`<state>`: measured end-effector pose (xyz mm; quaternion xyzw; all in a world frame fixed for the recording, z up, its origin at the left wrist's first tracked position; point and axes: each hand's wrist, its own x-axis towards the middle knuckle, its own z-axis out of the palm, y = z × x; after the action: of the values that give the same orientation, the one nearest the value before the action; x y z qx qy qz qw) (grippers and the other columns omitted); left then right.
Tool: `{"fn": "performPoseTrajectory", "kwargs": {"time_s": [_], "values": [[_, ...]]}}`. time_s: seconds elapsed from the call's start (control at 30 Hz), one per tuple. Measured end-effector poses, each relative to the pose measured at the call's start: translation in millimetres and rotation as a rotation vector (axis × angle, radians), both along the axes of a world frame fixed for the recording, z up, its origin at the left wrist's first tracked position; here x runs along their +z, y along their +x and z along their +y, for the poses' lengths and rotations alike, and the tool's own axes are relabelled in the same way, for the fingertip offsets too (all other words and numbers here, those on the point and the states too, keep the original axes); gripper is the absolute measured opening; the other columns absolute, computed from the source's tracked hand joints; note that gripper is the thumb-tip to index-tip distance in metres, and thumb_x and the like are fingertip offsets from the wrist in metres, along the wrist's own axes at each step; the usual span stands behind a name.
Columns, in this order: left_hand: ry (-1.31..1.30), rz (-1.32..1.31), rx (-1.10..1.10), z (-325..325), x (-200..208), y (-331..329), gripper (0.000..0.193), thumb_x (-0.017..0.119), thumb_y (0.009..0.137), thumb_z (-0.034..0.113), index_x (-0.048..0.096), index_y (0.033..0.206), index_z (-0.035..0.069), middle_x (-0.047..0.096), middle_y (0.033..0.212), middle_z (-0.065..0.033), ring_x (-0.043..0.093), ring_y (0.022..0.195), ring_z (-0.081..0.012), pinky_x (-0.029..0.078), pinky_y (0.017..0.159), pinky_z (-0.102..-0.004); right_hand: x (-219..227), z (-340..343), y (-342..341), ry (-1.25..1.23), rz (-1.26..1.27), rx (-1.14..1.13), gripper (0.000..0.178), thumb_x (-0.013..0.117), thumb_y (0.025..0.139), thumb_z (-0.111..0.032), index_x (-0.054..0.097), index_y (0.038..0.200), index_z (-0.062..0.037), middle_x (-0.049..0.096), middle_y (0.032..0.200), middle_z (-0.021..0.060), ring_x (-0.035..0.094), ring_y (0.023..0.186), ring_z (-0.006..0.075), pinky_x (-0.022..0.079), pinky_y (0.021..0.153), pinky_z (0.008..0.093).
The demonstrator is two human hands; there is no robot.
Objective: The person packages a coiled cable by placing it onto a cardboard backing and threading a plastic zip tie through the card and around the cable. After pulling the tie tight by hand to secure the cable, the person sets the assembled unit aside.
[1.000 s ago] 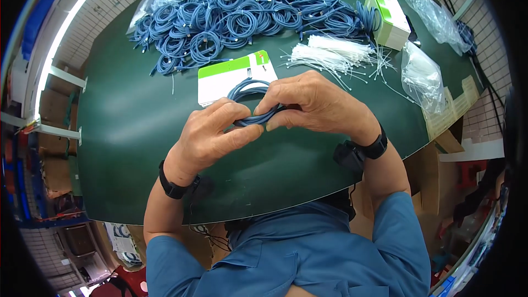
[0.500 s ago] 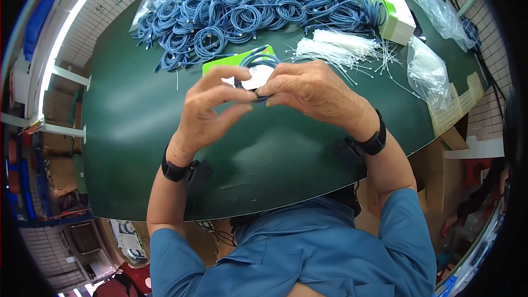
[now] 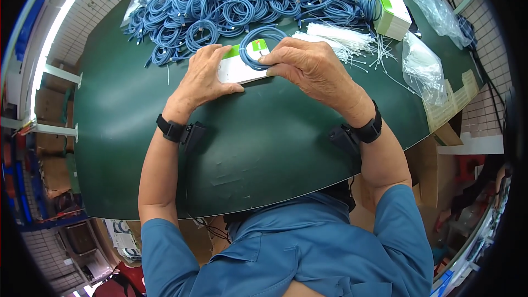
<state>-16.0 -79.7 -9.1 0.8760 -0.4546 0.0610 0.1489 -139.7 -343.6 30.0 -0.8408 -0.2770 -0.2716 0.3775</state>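
My right hand (image 3: 313,71) is closed, pinching the near right side of a coiled blue cable (image 3: 246,44) between thumb and fingertips. The loop hangs over a green-and-white card (image 3: 234,70) at the table's middle. Around the card's left end curves my left hand (image 3: 202,80), its thumb at the near edge and fingertips at the far edge. Whether this is one card or a thin stack, I cannot tell. Part of the card is hidden by the coil and my right fingers.
A large heap of coiled blue cables (image 3: 236,11) covers the far side of the green table (image 3: 264,143). White cable ties (image 3: 341,38) lie right of it, near a green-and-white stack (image 3: 391,14). Farther right are a bag of ties (image 3: 422,69) and an empty clear bag (image 3: 434,8).
My left hand has left the coil and moved down to the card's left end. My right hand keeps its pinch on the cable, and the loop now shows opened out above the card.
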Motion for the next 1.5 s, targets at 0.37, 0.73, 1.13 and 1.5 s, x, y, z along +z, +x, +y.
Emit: {"fn": "performPoseTrajectory", "kwargs": {"time_s": [0.37, 0.73, 1.13, 1.5], "values": [[-0.078, -0.079, -0.024, 13, -7, -8, 0.057, 0.078, 0.088, 0.027, 0.061, 0.138, 0.004, 0.066, 0.132, -0.0210, 0.062, 0.124, -0.0396, 0.049, 0.107, -0.0466, 1, -1, 0, 0.090, -0.003, -0.029, 0.021, 0.079, 0.089, -0.003, 0.077, 0.110, -0.0033, 0.073, 0.093, 0.0091, 0.067, 0.075, 0.0196, 0.052, 0.065, 0.0307], [-0.045, -0.383, 0.063, 5, 59, -79, 0.009, 0.069, 0.092, 0.009, 0.069, 0.100, 0.006, 0.073, 0.091, -0.0091, 0.072, 0.084, -0.0296, 0.055, 0.069, -0.0421, 12, 0, -9, 0.287, -0.039, -0.016, 0.020, 0.079, 0.089, -0.001, 0.074, 0.109, -0.0025, 0.071, 0.093, 0.0085, 0.063, 0.074, 0.0177, 0.051, 0.066, 0.0293], [-0.133, -0.103, 0.071, 11, 37, -130, 0.009, 0.073, 0.092, 0.011, 0.069, 0.098, 0.005, 0.072, 0.090, -0.0102, 0.070, 0.081, -0.0317, 0.055, 0.069, -0.0431, -23, 53, -16, 0.161, 0.029, 0.061, 0.018, 0.079, 0.088, -0.003, 0.073, 0.106, -0.0018, 0.071, 0.095, 0.0113, 0.069, 0.076, 0.0247, 0.054, 0.068, 0.0333], [-0.784, 0.749, 0.216, 34, 23, -170, 0.026, 0.073, 0.097, 0.018, 0.068, 0.116, 0.001, 0.071, 0.107, -0.0149, 0.069, 0.088, -0.0214, 0.057, 0.073, -0.0346, -37, 58, -10, 0.174, -0.086, 0.093, 0.026, 0.083, 0.082, 0.002, 0.074, 0.106, -0.0030, 0.072, 0.090, 0.0116, 0.071, 0.075, 0.0244, 0.057, 0.064, 0.0321]]}}
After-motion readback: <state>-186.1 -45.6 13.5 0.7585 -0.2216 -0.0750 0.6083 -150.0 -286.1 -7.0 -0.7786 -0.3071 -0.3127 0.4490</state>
